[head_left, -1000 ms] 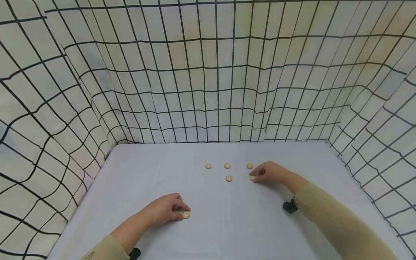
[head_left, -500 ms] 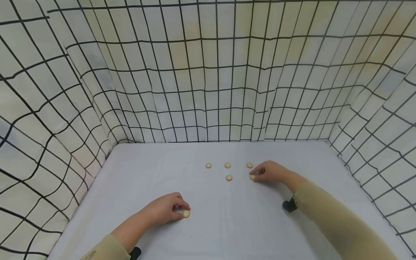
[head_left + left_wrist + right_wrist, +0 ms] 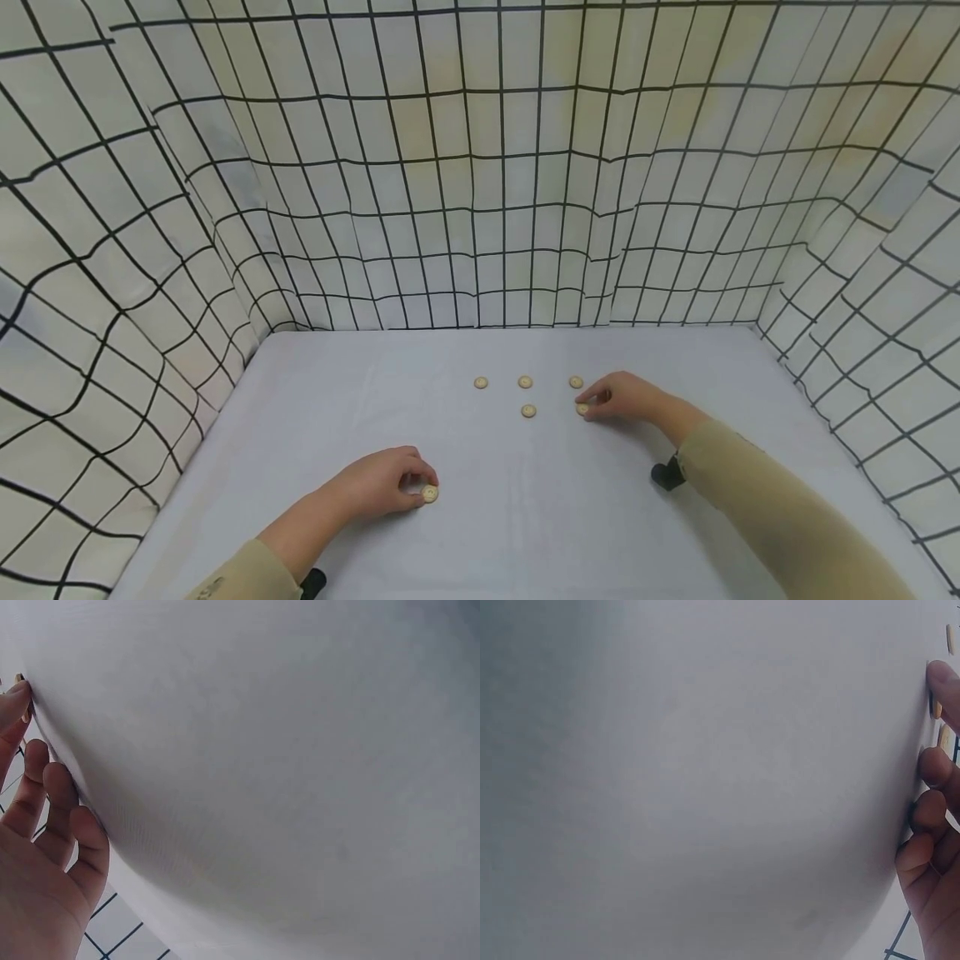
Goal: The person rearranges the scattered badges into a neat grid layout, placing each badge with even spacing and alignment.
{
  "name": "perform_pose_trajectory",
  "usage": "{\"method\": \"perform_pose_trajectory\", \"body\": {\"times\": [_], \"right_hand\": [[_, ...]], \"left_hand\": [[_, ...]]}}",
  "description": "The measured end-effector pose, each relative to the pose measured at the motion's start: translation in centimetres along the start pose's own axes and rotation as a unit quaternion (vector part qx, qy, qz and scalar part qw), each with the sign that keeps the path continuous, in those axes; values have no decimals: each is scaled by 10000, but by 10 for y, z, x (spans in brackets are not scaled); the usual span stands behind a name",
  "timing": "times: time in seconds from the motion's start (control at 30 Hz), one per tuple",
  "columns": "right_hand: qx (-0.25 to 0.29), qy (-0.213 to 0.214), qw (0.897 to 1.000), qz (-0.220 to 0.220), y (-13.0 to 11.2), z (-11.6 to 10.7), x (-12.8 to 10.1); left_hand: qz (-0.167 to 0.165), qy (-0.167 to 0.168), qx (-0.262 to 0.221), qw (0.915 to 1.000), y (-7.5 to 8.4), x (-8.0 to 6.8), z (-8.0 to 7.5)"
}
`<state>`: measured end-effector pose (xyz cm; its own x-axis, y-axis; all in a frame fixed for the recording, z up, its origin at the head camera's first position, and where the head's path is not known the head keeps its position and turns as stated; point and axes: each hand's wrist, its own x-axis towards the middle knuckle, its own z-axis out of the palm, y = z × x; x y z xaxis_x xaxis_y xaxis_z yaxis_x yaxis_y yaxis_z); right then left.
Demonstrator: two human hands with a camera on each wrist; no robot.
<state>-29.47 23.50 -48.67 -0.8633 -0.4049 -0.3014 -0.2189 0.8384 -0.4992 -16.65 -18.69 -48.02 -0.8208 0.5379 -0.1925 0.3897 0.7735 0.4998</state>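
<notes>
My left hand (image 3: pixel 384 483) pinches a pale wooden button (image 3: pixel 430 493) between thumb and fingertips, low over the white tablecloth. In the left wrist view only the thin edge of that button (image 3: pixel 19 678) shows by the thumb, and the other fingers are bent close to the cloth. Farther back and to the right, my right hand (image 3: pixel 619 397) has thumb and index finger at the two sides of another button (image 3: pixel 582 410), which lies on the cloth, partly covered by the fingertips. Just behind this hand lies a third button (image 3: pixel 576 382).
Two more matching buttons, a left one (image 3: pixel 481 382) and a middle one (image 3: pixel 525 382), line up in the back row. A single button (image 3: pixel 528 411) lies in front of the middle one. White walls with a black grid (image 3: pixel 495 183) enclose the table (image 3: pixel 480 542) at back and sides.
</notes>
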Motion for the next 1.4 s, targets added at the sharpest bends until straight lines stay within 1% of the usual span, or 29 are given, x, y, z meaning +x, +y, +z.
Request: {"method": "perform_pose_trajectory", "body": {"times": [0.17,0.3,0.53,0.67,0.87,1.1,1.4], "right_hand": [[57,-22,10000,30,0,0,0],[53,-12,10000,30,0,-1,0],[47,20,10000,5,1,0,1],[43,36,10000,58,2,0,1],[67,19,9999,102,0,-1,0],[39,24,9999,116,3,0,1],[40,13,9998,202,3,-1,1]], "left_hand": [[-17,28,24,10000,2,1,-1],[18,39,86,10000,2,5,-1],[-109,157,248,9995,6,19,-8],[-201,215,243,9993,7,33,-12],[-331,248,171,9990,9,58,-17],[-318,143,125,9993,16,86,-23],[-477,33,39,9988,20,117,-31]]}}
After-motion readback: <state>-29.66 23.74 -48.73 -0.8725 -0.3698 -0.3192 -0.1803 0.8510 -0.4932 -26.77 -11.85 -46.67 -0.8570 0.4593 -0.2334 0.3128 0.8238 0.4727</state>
